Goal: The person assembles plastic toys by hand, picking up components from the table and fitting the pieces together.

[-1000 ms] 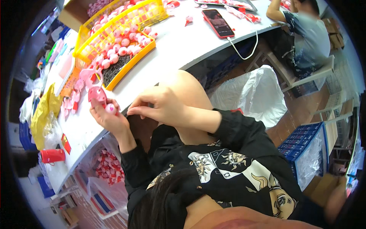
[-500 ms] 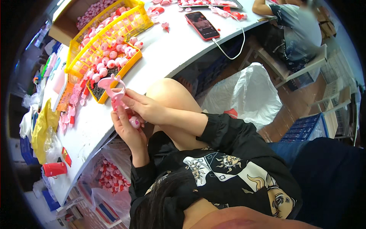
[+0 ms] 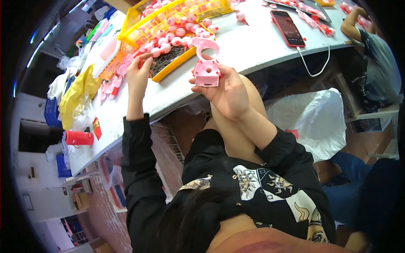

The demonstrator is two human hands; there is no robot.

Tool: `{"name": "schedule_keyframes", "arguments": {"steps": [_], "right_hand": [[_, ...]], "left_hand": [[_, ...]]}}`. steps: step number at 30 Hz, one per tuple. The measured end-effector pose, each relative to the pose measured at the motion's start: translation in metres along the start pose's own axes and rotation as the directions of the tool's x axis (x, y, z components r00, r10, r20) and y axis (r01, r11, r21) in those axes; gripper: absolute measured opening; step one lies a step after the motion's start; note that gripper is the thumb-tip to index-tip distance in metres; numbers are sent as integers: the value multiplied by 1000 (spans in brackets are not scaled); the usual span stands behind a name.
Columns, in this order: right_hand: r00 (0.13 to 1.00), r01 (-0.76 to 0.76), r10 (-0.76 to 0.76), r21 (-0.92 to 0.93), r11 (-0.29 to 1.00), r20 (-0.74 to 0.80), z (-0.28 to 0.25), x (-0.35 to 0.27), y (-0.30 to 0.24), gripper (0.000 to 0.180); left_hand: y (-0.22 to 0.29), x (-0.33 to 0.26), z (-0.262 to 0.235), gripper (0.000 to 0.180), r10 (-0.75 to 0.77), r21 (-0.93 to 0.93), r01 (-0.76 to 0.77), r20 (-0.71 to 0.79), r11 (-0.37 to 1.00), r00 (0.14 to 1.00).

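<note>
My right hand [image 3: 231,90] grips a pink plastic toy part [image 3: 206,72], which has a curved open ring at its top and a boxy base with a small hole. Its fingers curl round the base from the right and below. My left hand [image 3: 138,78] is stretched to the near left corner of a yellow tray [image 3: 179,65]. Thumb and forefinger stand apart, with a bit of red showing between them that I cannot make out. Small dark pieces [image 3: 166,59] fill the front of the tray, and pink balls [image 3: 180,32] with red tips are heaped behind them.
A yellow basket [image 3: 139,26] stands behind the tray. On the white table [image 3: 249,50] lie a phone [image 3: 287,28] with a white cable, pink parts [image 3: 110,86] and a red cylinder [image 3: 79,138]. A white plastic bag [image 3: 310,120] is beside my knee. Another person [image 3: 379,63] sits at the right.
My hands have parted: the left has gone over to the tray, the right holds the pink part alone. The pink ball seen in my left hand is out of sight. The view has shifted.
</note>
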State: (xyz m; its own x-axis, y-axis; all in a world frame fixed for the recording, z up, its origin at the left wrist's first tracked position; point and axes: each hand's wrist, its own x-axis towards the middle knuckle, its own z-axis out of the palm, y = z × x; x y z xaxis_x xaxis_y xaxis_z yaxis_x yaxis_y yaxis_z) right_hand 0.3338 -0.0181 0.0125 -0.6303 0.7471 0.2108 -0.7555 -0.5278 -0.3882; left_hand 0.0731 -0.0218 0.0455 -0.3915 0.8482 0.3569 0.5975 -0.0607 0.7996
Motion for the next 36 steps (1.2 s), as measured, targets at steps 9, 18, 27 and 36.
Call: {"name": "schedule_keyframes", "arguments": {"steps": [9,18,27,36], "right_hand": [[992,-98,92,-68,993,-87,5,0,8,42],[993,-111,107,-104,988,-40,4,-3,14,42],[989,-144,142,-95,985,-31,3,-2,15,41],[986,-163,164,-130,978,-6,3,-4,15,42]], "left_hand": [[-9,45,38,17,346,513,-398,197,761,917],[-5,73,43,20,444,622,-451,179,640,878],[3,105,54,16,447,594,-495,241,634,861],[8,122,94,22,301,572,-502,414,648,859]]}}
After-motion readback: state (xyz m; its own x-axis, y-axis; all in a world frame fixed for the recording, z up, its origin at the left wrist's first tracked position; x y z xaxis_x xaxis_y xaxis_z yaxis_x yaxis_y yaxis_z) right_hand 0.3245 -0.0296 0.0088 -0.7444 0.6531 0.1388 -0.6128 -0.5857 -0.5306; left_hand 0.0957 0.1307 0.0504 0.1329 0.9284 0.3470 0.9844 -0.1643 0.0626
